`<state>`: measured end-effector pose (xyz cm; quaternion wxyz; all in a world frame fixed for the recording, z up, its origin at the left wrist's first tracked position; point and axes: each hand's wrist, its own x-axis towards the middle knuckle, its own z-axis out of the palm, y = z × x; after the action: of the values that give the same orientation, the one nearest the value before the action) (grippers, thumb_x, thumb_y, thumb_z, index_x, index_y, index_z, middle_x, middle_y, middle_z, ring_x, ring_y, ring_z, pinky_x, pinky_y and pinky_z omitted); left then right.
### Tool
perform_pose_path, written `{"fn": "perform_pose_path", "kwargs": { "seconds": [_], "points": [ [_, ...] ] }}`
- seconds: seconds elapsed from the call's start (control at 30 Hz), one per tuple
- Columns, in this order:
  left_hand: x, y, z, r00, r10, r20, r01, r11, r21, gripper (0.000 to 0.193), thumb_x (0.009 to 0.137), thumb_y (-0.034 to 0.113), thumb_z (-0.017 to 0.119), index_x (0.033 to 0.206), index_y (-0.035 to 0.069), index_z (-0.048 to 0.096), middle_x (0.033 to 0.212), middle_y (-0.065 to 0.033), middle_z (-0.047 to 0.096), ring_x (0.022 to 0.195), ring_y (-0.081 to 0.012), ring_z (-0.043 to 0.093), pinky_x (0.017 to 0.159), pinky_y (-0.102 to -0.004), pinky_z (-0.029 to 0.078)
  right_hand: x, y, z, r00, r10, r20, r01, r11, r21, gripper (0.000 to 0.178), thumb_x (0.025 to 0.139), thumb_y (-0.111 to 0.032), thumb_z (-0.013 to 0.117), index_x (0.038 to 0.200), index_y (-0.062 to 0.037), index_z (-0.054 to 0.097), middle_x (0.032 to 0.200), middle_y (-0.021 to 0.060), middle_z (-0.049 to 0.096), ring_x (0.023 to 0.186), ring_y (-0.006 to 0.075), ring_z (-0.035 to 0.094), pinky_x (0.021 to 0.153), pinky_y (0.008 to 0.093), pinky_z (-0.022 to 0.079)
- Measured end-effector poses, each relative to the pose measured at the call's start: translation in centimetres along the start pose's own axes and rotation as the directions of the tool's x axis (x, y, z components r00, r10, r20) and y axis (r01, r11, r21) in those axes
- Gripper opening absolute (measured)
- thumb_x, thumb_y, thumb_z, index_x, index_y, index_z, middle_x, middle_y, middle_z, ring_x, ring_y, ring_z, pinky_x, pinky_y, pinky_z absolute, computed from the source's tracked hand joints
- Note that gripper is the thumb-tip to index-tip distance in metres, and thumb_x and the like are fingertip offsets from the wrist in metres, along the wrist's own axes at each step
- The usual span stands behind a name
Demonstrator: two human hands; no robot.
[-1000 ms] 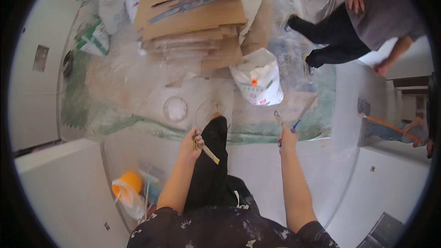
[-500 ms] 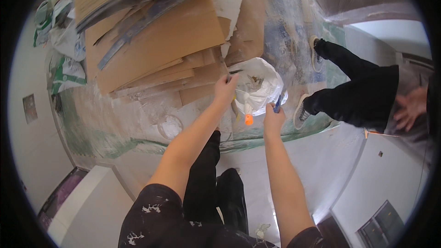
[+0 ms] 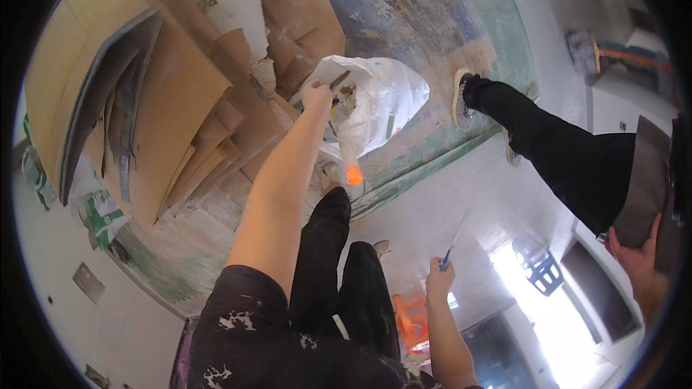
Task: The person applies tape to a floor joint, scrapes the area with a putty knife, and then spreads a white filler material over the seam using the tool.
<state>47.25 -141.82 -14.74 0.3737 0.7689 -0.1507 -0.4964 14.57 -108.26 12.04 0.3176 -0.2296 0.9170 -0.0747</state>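
My left hand (image 3: pixel 316 97) is closed at the rim of a white plastic bag (image 3: pixel 393 97) with loose scraps in it. What its fingers grip is hidden; a dark narrow strip (image 3: pixel 339 79) lies by the fingertips. An orange-ended white tube (image 3: pixel 353 174) sticks out at the bag's near side. Off to the lower right, apart from the bag, my right hand (image 3: pixel 438 278) is wrapped around a blue-handled tool (image 3: pixel 446 259) with a thin blade pointing up and away.
Stacked cardboard sheets (image 3: pixel 169 112) lie left of the bag on a dusty floor covering (image 3: pixel 404 11). To the right stands another person in black trousers (image 3: pixel 555 126), one hand (image 3: pixel 638 259) at their side. Behind my right hand are an orange object (image 3: pixel 411 320) and a dark blue plastic crate (image 3: pixel 544 276).
The view has turned to the right. My right hand has swung away from the bag, down and right, with the blue-handled tool. My left hand stays at the bag's opening.
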Motion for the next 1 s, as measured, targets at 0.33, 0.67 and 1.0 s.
{"fn": "perform_pose_path", "kwargs": {
  "seconds": [0.33, 0.67, 1.0],
  "points": [
    [-2.3, 3.6, -2.8, 0.88, -0.141, 0.454, 0.263, 0.94, -0.218, 0.031, 0.088, 0.024, 0.057, 0.104, -0.002, 0.062, 0.092, -0.011, 0.067, 0.087, -0.0233, 0.064, 0.08, -0.0346, 0.05, -5.9, 7.9, -0.3, 0.972, 0.234, 0.016, -0.235, 0.972, 0.034, 0.023, 0.08, -0.02, 0.063, 0.079, 0.0024, 0.061, 0.061, 0.006, 0.053, 0.052, 0.0134, 0.049, 0.05, 0.0326, 0.04],
    [-13.1, 8.1, -5.6, 0.986, 0.155, 0.061, -0.164, 0.839, 0.519, 0.025, 0.084, 0.022, 0.066, 0.079, -0.002, 0.068, 0.06, -0.0097, 0.064, 0.049, -0.0199, 0.063, 0.047, -0.0318, 0.051, -12.3, 14.9, -3.0, 0.97, 0.232, -0.071, -0.217, 0.961, 0.174, 0.025, 0.079, -0.022, 0.063, 0.08, 0.0026, 0.061, 0.063, 0.0112, 0.056, 0.058, 0.019, 0.054, 0.058, 0.0357, 0.043],
    [-13.3, 10.5, -9.0, 0.865, 0.466, 0.185, -0.388, 0.389, 0.836, 0.047, 0.073, 0.043, 0.075, 0.08, -0.003, 0.067, 0.069, -0.0127, 0.066, 0.066, -0.0291, 0.065, 0.052, -0.0411, 0.051, -21.4, 26.1, -6.5, 0.857, 0.501, -0.118, -0.459, 0.847, 0.268, 0.025, 0.076, -0.021, 0.064, 0.076, 0.0038, 0.059, 0.065, 0.0111, 0.058, 0.06, 0.0206, 0.055, 0.06, 0.0357, 0.045]
  ]
}}
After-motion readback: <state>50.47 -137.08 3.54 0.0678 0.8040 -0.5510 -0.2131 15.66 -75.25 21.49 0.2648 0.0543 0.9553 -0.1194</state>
